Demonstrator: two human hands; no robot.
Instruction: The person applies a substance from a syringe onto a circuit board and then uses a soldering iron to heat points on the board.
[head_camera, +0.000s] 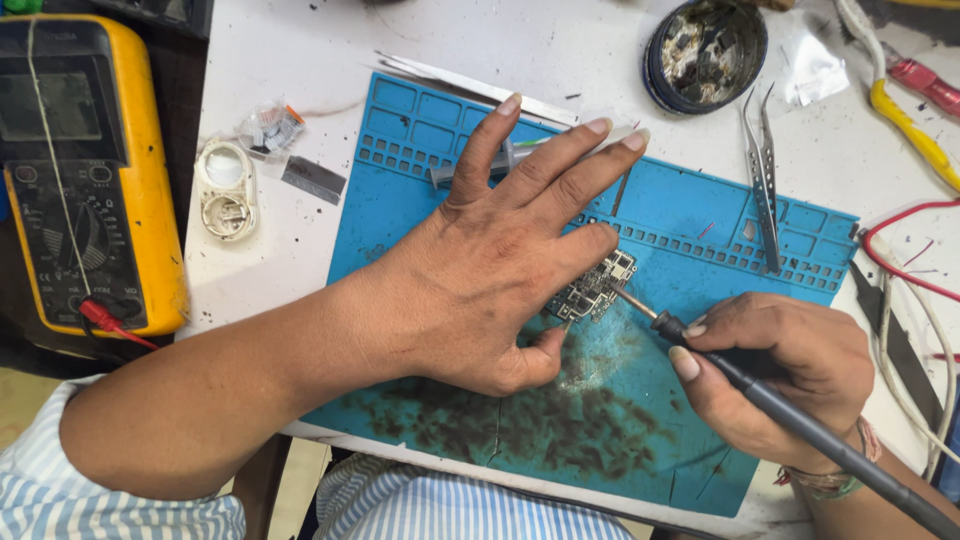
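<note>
Left hand (490, 270): fingers spread flat, pinning small circuit board (592, 288) with thumb and little finger.
Right hand (775, 375): closed around soldering iron (800, 420), tip touching board at its 4 o'clock edge.
Board place: centre of blue work mat (700, 240), on white tabletop (300, 80).
Risk: probably burnt finger, because hot tip very near little finger; possibly board sliding if pressure uneven.
Around: tweezers (765, 180) at 1 o'clock, dark round tin (705, 55) at 12, yellow multimeter (85, 170) at 9.
In the way: red and white wires (905, 270) at 3 o'clock, near iron cable.
</note>
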